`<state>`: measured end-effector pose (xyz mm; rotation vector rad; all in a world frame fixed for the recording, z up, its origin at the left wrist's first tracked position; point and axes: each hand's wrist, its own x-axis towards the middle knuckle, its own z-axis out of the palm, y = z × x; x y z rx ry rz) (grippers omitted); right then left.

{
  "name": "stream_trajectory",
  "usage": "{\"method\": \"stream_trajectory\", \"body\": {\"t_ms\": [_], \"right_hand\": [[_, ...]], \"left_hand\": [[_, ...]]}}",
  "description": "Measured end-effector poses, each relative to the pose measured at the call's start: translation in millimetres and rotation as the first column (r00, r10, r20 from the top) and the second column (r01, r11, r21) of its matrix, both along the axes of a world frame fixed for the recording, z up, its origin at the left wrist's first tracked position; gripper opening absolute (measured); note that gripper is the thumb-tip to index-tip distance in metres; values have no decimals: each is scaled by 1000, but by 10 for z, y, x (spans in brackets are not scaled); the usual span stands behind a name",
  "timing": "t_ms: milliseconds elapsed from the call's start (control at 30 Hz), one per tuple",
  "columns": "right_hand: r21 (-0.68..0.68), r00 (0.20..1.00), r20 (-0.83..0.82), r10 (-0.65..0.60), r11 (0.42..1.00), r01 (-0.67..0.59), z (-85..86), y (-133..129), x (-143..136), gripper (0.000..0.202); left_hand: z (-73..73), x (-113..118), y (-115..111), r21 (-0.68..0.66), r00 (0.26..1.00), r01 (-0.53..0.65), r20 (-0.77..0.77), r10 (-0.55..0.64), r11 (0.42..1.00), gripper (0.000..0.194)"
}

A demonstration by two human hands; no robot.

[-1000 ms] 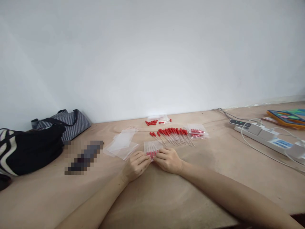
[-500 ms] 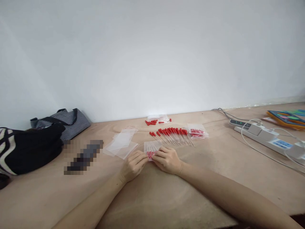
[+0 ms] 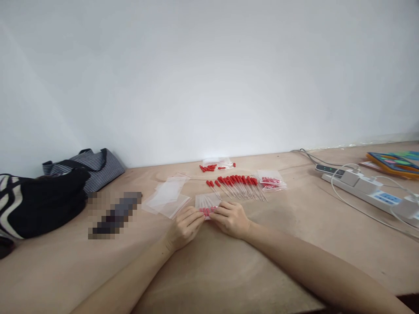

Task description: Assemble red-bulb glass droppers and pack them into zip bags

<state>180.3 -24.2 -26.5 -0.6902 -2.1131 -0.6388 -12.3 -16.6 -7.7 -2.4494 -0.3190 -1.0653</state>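
Between my hands, on the wooden table, lies a clear plastic zip bag (image 3: pixel 204 201) holding several droppers with red bulbs toward me and pale stems pointing away. My left hand (image 3: pixel 186 224) is closed on the bag's near left edge, fingertips pinched. My right hand (image 3: pixel 231 219) pinches the near right edge, its fingers curled over some of the bulbs. Just beyond the bag, a row of loose red-bulbed droppers (image 3: pixel 237 180) is spread out. Flat empty-looking zip bags (image 3: pixel 168 192) lie to the left of my hands.
Filled bags (image 3: pixel 271 182) are stacked right of the row. Loose red bulbs (image 3: pixel 208 168) lie near the wall by another bag. At right are a power strip (image 3: pixel 369 187) with cables and an orange-edged board (image 3: pixel 393 163). Black (image 3: pixel 49 200) and striped bags (image 3: pixel 101 168) stand left, near a pixelated dark object (image 3: pixel 116 216).
The bag between my hands has shifted slightly left, and its bulbs show a little more between my fingertips. Both hands stay in nearly the same place.
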Motion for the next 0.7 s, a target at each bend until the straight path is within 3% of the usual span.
{"method": "stream_trajectory", "body": {"t_ms": [167,300,700], "right_hand": [[-78,999,36,-16,997,19,-7,18,171,20],[-124,998,55,1,992,6,-5,26,150,22],[-46,999,17,43,998,-42,9,0,-1,24]], "left_hand": [[14,-30,34,-65,1000,13,-18,-15,998,12],[4,-14,48,-78,998,10,-56,-15,997,12],[30,26,-22,-38,998,-62,-12,61,997,14]]}}
